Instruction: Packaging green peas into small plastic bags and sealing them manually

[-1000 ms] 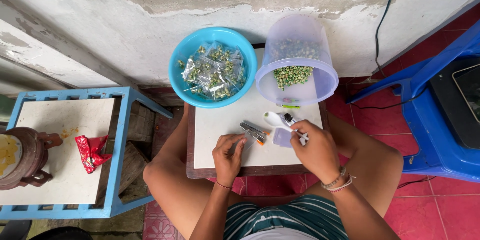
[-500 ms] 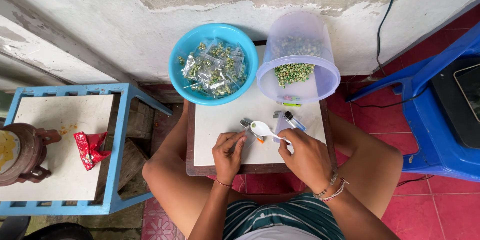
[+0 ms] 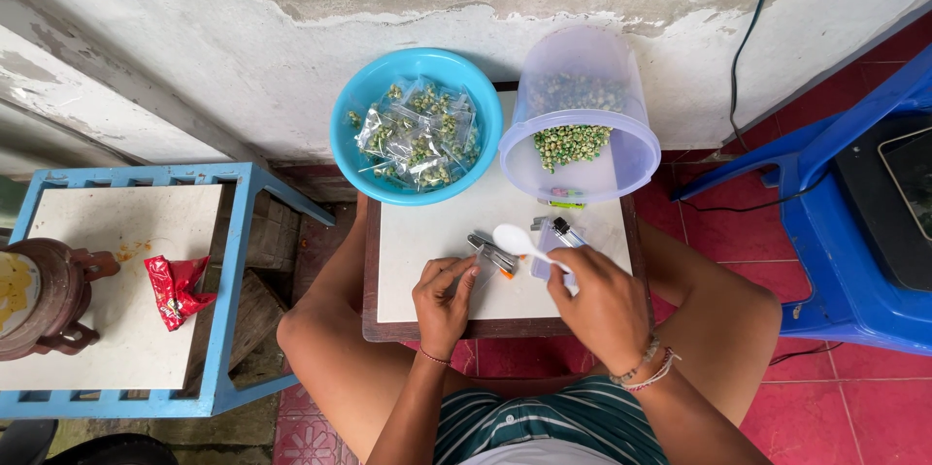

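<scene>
Seen from the head camera, looking straight down, a person sits with bare knees on either side of a small white tabletop [image 3: 437,242] with a dark brown rim.

The right hand [image 3: 602,305] is over the near right part of the tabletop, its fingers pinched around the handle of a white plastic spoon [image 3: 519,242]. The spoon's bowl points left and away, toward the middle of the tabletop, and looks empty.

The left hand [image 3: 442,300] sits at the near edge, left of the right hand. Its thumb and fingertips are closed on a small clear bag [image 3: 482,278], which is hard to make out against the white surface.

Just past the spoon lie a stapler [image 3: 493,253] with an orange tip and, near the right hand's fingertips, a few more small things I cannot identify.

At the far left corner stands a blue bowl [image 3: 354,149], overhanging the edge and filled with small clear packets [image 3: 417,140] of green peas. At the far right corner a clear plastic tub [image 3: 582,125] lies tipped on its side, mouth toward the person, with loose green peas [image 3: 571,143] inside it. A small green lighter [image 3: 563,201] lies just below its rim.

To the left stands a blue-framed side table [image 3: 228,281] bearing a red wrapper [image 3: 173,288] and a brown pot [image 3: 44,295]. A blue plastic chair [image 3: 835,261] stands on the red tiled floor at the right.
</scene>
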